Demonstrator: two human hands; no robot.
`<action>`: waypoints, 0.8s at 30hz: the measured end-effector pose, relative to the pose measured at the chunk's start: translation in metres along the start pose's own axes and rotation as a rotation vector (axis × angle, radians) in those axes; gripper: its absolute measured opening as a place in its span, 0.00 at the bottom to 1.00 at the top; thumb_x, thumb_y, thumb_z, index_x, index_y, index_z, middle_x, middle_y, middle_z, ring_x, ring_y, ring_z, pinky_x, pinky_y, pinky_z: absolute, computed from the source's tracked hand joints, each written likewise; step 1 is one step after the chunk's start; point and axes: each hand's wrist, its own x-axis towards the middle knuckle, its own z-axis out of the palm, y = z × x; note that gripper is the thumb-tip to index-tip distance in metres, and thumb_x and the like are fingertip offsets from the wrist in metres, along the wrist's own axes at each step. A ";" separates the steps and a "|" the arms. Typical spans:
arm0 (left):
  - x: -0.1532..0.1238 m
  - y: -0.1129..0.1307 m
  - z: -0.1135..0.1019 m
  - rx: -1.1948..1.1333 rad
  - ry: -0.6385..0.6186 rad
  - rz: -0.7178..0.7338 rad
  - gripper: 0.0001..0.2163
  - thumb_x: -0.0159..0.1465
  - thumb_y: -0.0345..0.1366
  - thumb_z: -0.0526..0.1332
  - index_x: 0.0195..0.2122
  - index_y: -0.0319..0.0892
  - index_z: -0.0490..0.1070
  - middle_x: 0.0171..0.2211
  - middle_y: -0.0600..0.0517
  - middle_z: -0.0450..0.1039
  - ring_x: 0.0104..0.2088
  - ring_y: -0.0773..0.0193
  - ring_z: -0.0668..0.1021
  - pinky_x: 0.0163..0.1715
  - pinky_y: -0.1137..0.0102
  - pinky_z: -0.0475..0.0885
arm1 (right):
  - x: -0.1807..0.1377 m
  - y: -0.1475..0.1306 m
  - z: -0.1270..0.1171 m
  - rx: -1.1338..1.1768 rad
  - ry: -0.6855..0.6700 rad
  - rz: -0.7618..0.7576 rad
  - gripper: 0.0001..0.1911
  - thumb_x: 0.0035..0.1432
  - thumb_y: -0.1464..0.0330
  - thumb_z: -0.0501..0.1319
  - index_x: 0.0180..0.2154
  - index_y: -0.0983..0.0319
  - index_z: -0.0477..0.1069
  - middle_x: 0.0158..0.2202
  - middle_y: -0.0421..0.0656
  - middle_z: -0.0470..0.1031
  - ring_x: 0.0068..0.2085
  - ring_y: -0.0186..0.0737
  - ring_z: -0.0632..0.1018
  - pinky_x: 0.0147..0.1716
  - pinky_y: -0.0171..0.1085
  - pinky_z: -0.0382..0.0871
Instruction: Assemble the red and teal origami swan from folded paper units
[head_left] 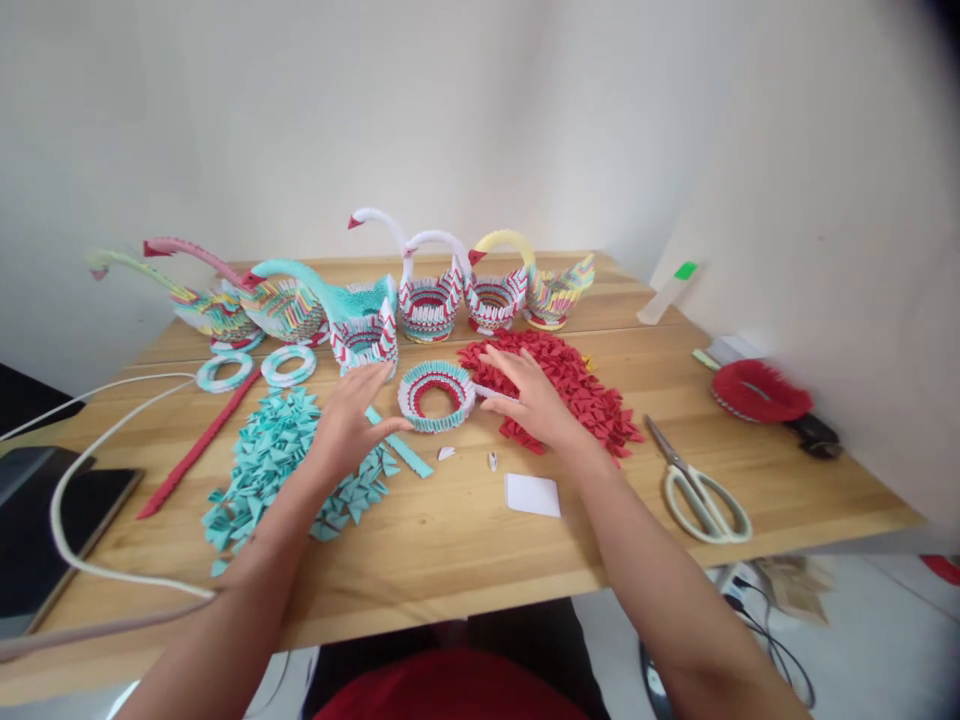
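Observation:
A small ring of folded paper pieces point(436, 395), red, white and teal, lies on the wooden table point(465, 540) between my hands. My left hand point(351, 420) rests over the edge of a pile of teal folded pieces point(277, 460), fingers spread, thumb reaching toward the ring. My right hand point(529, 395) lies flat with spread fingers on a pile of red folded pieces point(577, 390), its fingertips close to the ring's right side. Neither hand holds anything.
Several paper swans point(427, 290) stand in a row at the back. Two teal rings point(255, 367), a red strip point(199, 445), scissors point(701, 490), a white card point(532, 495), a red disc point(759, 390), a white cable point(82, 480) and a tablet point(45, 530) lie around.

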 end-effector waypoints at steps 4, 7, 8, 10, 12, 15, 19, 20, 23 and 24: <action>-0.005 -0.021 0.007 0.069 -0.164 -0.063 0.38 0.57 0.52 0.66 0.64 0.39 0.59 0.63 0.35 0.62 0.63 0.43 0.65 0.61 0.47 0.62 | 0.000 0.006 0.011 -0.079 -0.122 0.039 0.54 0.52 0.55 0.69 0.70 0.60 0.41 0.66 0.57 0.59 0.68 0.55 0.58 0.66 0.61 0.42; -0.004 -0.024 0.019 0.098 -0.223 -0.080 0.37 0.56 0.51 0.67 0.62 0.38 0.62 0.63 0.34 0.62 0.63 0.42 0.65 0.61 0.48 0.62 | 0.002 0.007 0.022 -0.082 -0.168 0.019 0.58 0.51 0.55 0.70 0.70 0.60 0.36 0.66 0.57 0.60 0.68 0.53 0.59 0.66 0.61 0.42; -0.003 -0.022 0.021 0.109 -0.225 -0.081 0.36 0.56 0.50 0.68 0.62 0.37 0.63 0.63 0.34 0.62 0.63 0.42 0.65 0.61 0.49 0.62 | 0.003 0.006 0.024 -0.084 -0.175 0.007 0.58 0.51 0.54 0.70 0.70 0.61 0.36 0.65 0.58 0.60 0.67 0.53 0.59 0.66 0.61 0.42; 0.000 -0.018 0.024 0.120 -0.213 -0.072 0.34 0.56 0.48 0.69 0.60 0.37 0.65 0.62 0.34 0.64 0.63 0.43 0.66 0.61 0.49 0.62 | 0.006 0.002 0.027 -0.092 -0.176 -0.019 0.58 0.51 0.54 0.70 0.70 0.63 0.37 0.66 0.60 0.59 0.67 0.54 0.60 0.66 0.60 0.42; 0.003 -0.013 0.023 0.105 -0.188 -0.045 0.31 0.57 0.47 0.68 0.58 0.38 0.66 0.61 0.35 0.65 0.62 0.44 0.68 0.61 0.49 0.63 | 0.008 -0.003 0.028 -0.087 -0.151 -0.041 0.58 0.50 0.55 0.71 0.70 0.64 0.39 0.65 0.61 0.60 0.66 0.55 0.62 0.67 0.60 0.41; 0.004 -0.006 0.018 0.015 -0.130 -0.019 0.28 0.58 0.45 0.68 0.57 0.40 0.67 0.59 0.36 0.68 0.60 0.45 0.70 0.59 0.48 0.64 | 0.005 -0.010 0.027 0.023 -0.080 -0.007 0.57 0.50 0.57 0.72 0.70 0.61 0.39 0.63 0.58 0.65 0.65 0.56 0.64 0.65 0.61 0.46; -0.002 0.006 0.017 -0.256 -0.060 -0.160 0.28 0.59 0.44 0.67 0.58 0.41 0.66 0.58 0.38 0.69 0.59 0.47 0.71 0.59 0.49 0.65 | -0.002 -0.015 0.027 0.394 -0.047 0.139 0.57 0.52 0.58 0.71 0.70 0.55 0.36 0.66 0.56 0.60 0.63 0.53 0.68 0.59 0.53 0.64; -0.003 0.009 0.017 -0.369 -0.056 -0.214 0.28 0.60 0.44 0.67 0.59 0.42 0.64 0.58 0.38 0.69 0.59 0.48 0.72 0.58 0.50 0.67 | -0.003 -0.015 0.026 0.482 -0.056 0.153 0.57 0.52 0.59 0.71 0.70 0.54 0.35 0.67 0.55 0.58 0.62 0.52 0.68 0.58 0.51 0.66; -0.005 0.020 0.018 -0.702 -0.072 -0.302 0.29 0.60 0.42 0.66 0.61 0.43 0.59 0.61 0.38 0.65 0.59 0.49 0.72 0.54 0.55 0.73 | -0.005 -0.018 0.026 0.612 -0.061 0.165 0.57 0.50 0.59 0.72 0.70 0.52 0.37 0.68 0.53 0.56 0.63 0.52 0.67 0.57 0.49 0.67; -0.005 0.024 0.018 -0.758 -0.052 -0.301 0.31 0.60 0.42 0.67 0.62 0.45 0.57 0.62 0.37 0.64 0.60 0.49 0.71 0.53 0.56 0.73 | -0.005 -0.019 0.025 0.629 -0.053 0.171 0.57 0.49 0.58 0.72 0.70 0.52 0.39 0.68 0.53 0.55 0.64 0.52 0.66 0.58 0.49 0.67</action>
